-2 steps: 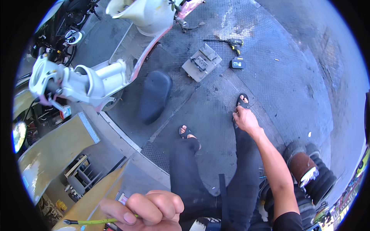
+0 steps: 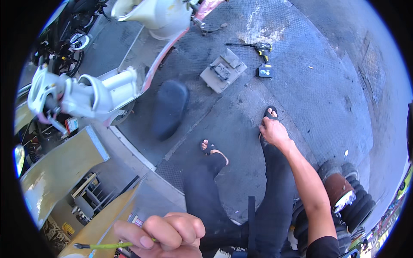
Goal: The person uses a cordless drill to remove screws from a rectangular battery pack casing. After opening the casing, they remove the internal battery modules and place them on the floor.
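Note:
My left hand (image 2: 170, 234) is at the bottom edge, fingers closed around a thin yellow-green tool (image 2: 107, 245) whose dark tip points left. My right hand (image 2: 273, 132) reaches down along my right leg in dark trousers (image 2: 275, 189), with loosely curled fingers resting on the leg and nothing in them. It is just above my right foot in a black sandal (image 2: 270, 113). My left foot (image 2: 211, 148), also in a sandal, stands on the grey patterned metal floor (image 2: 318, 94).
A stripped white scooter body (image 2: 99, 92) stands at left, with its black seat (image 2: 169, 107) lying on the floor. A grey flat part (image 2: 223, 69), a cordless drill (image 2: 258, 46) and a battery pack (image 2: 265, 70) lie ahead. Stacked tyres (image 2: 350, 202) are at right, wooden boards (image 2: 64, 163) at left.

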A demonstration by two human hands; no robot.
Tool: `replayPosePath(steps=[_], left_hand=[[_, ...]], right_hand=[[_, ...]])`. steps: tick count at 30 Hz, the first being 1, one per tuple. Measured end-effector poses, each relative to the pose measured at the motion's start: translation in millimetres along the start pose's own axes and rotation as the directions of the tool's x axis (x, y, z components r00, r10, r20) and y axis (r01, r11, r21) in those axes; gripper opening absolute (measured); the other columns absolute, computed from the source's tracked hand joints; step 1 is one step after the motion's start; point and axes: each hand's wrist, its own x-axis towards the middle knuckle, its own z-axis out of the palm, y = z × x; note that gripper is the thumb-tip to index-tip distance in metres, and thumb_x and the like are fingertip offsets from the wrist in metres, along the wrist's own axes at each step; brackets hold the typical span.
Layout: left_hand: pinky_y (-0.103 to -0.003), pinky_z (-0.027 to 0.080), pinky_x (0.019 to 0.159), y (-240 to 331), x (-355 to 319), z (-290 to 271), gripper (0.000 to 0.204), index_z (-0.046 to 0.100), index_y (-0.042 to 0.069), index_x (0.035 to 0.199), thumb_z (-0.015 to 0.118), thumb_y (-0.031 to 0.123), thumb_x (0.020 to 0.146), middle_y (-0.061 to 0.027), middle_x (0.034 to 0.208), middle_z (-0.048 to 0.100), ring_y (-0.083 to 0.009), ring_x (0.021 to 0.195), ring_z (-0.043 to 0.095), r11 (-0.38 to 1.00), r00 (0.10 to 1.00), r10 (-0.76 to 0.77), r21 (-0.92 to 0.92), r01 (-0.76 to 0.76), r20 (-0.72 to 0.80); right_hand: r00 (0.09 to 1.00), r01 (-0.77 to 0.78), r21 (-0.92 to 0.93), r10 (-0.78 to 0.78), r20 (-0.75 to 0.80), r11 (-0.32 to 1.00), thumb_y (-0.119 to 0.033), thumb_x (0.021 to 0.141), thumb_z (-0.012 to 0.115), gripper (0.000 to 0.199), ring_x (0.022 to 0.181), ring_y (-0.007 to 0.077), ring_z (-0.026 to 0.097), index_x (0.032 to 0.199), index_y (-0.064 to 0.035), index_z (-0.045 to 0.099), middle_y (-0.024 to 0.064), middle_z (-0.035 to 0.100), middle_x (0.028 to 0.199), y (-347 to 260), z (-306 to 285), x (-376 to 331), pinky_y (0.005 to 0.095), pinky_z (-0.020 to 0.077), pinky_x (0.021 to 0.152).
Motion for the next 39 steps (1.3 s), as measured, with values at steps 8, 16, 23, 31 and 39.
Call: replayPosePath(steps=[8, 16, 23, 31, 39], left_hand=[[-0.023, 0.036, 0.054, -346, 213, -176, 0.029, 0.056, 0.002, 0.12, 0.078, 0.017, 0.107, 0.0101, 0.071, 0.042, -0.0021, 0.058, 0.041, 0.834, 0.972, -0.04, 0.528, 0.161, -0.233], [-0.028, 0.022, 0.041, -469, 405, -286, 0.053, 0.069, 0.002, 0.087, 0.074, 0.051, 0.108, 0.009, 0.056, 0.043, -0.003, 0.043, 0.035, 0.497, 0.925, -0.291, 0.788, 0.363, -0.242], [-0.032, 0.03, 0.042, -483, 428, -278, 0.043, 0.061, 0.004, 0.076, 0.066, 0.034, 0.107, 0.0057, 0.058, 0.047, -0.0068, 0.044, 0.04, 0.561, 0.924, -0.33, 0.746, 0.358, -0.194], [-0.032, 0.033, 0.042, -502, 410, -266, 0.044, 0.06, 0.006, 0.072, 0.071, 0.03, 0.107, 0.0046, 0.055, 0.047, -0.008, 0.044, 0.044, 0.624, 0.964, -0.16, 0.734, 0.267, -0.214], [-0.028, 0.03, 0.042, -512, 389, -263, 0.033, 0.061, 0.009, 0.083, 0.065, 0.025, 0.112, 0.0091, 0.057, 0.042, -0.0035, 0.042, 0.035, 0.719, 0.977, -0.159, 0.661, 0.213, -0.142]], right_hand=[[0.975, 0.215, -0.008, -0.215, -0.055, 0.977, -0.021, 0.102, 0.065, 0.024, 0.097, 0.05, 0.076, 0.108, 0.0022, 0.069, 0.0289, 0.078, 0.103, 97, 30, 242, 0.0588, 0.0606, 0.086], [0.924, 0.344, 0.346, -0.249, -0.291, 0.873, -0.037, 0.115, 0.06, 0.046, 0.106, 0.0421, 0.076, 0.132, 0.0053, 0.067, 0.0286, 0.077, 0.114, 73, 30, 400, 0.0467, 0.0573, 0.095], [0.964, 0.266, 0.449, -0.235, -0.126, 0.853, -0.047, 0.12, 0.051, 0.055, 0.102, 0.018, 0.066, 0.14, 0.0016, 0.066, 0.0126, 0.074, 0.11, 71, 36, 411, 0.0359, 0.0538, 0.092], [0.949, 0.313, 0.529, -0.245, -0.195, 0.789, -0.048, 0.115, 0.059, 0.058, 0.11, 0.0374, 0.078, 0.138, 0.0034, 0.071, 0.0267, 0.079, 0.114, 93, 49, 391, 0.0454, 0.0584, 0.097], [0.977, 0.188, 0.708, -0.201, -0.067, 0.681, -0.047, 0.119, 0.054, 0.06, 0.108, 0.0214, 0.076, 0.143, 0.0071, 0.064, 0.0163, 0.076, 0.123, 120, 72, 353, 0.0367, 0.0609, 0.091]])
